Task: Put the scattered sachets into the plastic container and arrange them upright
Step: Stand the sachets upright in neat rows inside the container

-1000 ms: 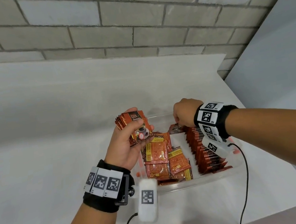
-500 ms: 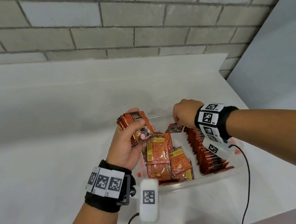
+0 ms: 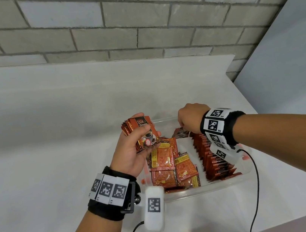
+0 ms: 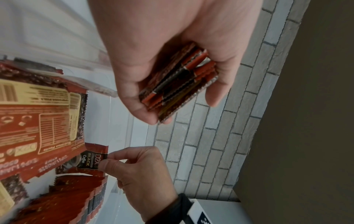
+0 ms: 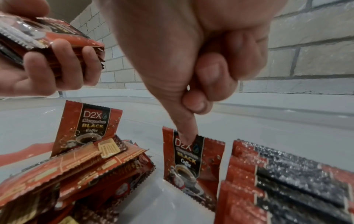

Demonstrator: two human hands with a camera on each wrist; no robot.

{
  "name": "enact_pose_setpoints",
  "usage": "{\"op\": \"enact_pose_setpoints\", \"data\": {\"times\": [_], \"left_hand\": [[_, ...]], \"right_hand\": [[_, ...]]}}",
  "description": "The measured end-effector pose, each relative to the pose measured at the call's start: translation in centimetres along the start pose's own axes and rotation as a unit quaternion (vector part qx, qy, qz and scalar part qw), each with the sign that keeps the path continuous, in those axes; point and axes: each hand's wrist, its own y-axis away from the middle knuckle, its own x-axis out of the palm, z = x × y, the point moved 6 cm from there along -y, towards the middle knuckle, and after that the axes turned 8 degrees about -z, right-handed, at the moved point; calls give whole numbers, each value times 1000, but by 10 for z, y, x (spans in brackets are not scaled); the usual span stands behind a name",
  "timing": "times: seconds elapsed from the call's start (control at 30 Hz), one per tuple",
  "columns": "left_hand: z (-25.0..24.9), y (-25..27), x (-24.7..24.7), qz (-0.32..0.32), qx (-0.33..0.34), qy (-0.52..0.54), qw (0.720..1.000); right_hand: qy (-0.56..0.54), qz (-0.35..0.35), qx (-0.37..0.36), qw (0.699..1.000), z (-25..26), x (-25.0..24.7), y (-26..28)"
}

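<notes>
Red foil sachet (image 5: 191,165) printed "D2X Mangosteen BLACK Coffee" stands upright in the clear plastic container (image 3: 199,192), its top edge pinched by the right hand (image 3: 190,117); the left hand (image 3: 133,152) grips a stack of sachets (image 3: 140,131) above the container's left side

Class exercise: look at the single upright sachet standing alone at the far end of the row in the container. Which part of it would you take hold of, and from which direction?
Take the upright sachet by its crimped top edge, coming straight down from above. It stands on end with the packed row close beside it, so only the top edge is free. The right hand already pinches it there; a thin flat seal suits a thumb-and-forefinger pinch.
</notes>
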Motion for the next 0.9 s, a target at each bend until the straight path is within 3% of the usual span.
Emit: {"op": "enact_pose_setpoints", "data": {"times": [0.4, 0.53, 0.63, 0.7, 0.8, 0.83, 0.9], "left_hand": [[-1, -1, -5, -1, 5, 2, 1000], [-1, -2, -7, -1, 7, 12, 1000], [1, -3, -8, -3, 5, 22, 1000], [1, -3, -8, -2, 4, 27, 1000], [2, -3, -9, -4, 0, 36, 999], [2, -3, -9, -3, 0, 38, 999], [2, -3, -9, 0, -1, 38, 999]], "right_hand": [[90, -36, -20, 995, 17, -24, 17], [63, -29, 9, 998, 10, -21, 18], [-71, -33, 59, 995, 3, -22, 21], [-226, -13, 101, 969, 4, -16, 26], [-424, 74, 193, 882, 17, 9, 39], [-461, 97, 217, 855, 22, 15, 44], [-488, 115, 246, 829, 29, 23, 46]]}}
